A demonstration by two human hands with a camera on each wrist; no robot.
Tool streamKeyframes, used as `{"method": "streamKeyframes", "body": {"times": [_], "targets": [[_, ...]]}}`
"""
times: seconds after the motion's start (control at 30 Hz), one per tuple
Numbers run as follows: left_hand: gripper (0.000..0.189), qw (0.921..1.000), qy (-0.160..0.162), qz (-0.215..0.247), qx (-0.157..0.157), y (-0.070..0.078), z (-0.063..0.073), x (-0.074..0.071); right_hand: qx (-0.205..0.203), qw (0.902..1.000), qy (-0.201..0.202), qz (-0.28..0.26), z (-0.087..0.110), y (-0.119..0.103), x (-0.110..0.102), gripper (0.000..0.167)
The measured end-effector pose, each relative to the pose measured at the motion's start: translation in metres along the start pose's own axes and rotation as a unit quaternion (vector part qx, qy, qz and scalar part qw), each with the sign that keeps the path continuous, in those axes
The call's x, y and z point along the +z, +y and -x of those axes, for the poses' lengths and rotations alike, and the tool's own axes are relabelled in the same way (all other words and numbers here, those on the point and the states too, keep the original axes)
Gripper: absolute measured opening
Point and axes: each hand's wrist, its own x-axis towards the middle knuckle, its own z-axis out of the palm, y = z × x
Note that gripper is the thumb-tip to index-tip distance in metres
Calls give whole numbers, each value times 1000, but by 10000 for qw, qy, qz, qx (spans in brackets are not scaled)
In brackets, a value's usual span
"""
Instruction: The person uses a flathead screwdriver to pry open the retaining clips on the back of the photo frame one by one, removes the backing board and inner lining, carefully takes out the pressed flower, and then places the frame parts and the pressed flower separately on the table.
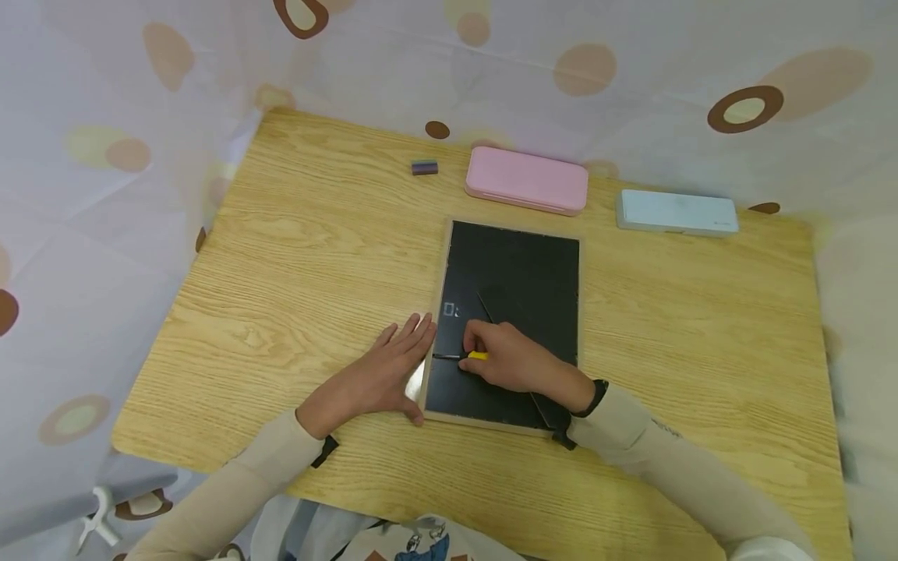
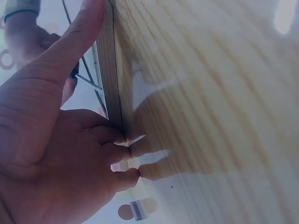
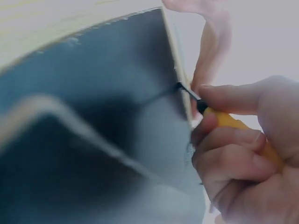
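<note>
A picture frame lies face down on the table, its black backing up and its thin wooden rim around it. A dark stand leg runs slantwise across the backing. My right hand grips a screwdriver by its yellow handle, above the backing. The metal shaft points left, and its tip meets the inner side of the frame's left rim. My left hand lies along that rim from outside, fingers extended and touching it, thumb near the lower left corner.
Along the back of the wooden table are a small purple-grey block, a pink case and a pale blue case. A spotted curtain hangs close behind the table and at its sides.
</note>
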Motion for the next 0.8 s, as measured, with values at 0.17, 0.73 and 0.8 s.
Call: {"method": "streamKeyframes", "body": {"times": [0.17,0.73,0.8], "targets": [[137,10000,41,-3,63,2,0,0,58,9993,-184,331,-2,-15,-5,12],[135,9994,248,-56,237,-1,3,2,516,9892,-917,1016,-22,-57,-11,13],[135,9994,259,-65,242,-1,3,2,514,9883,-973,1055,-24,-61,-12,14]]}}
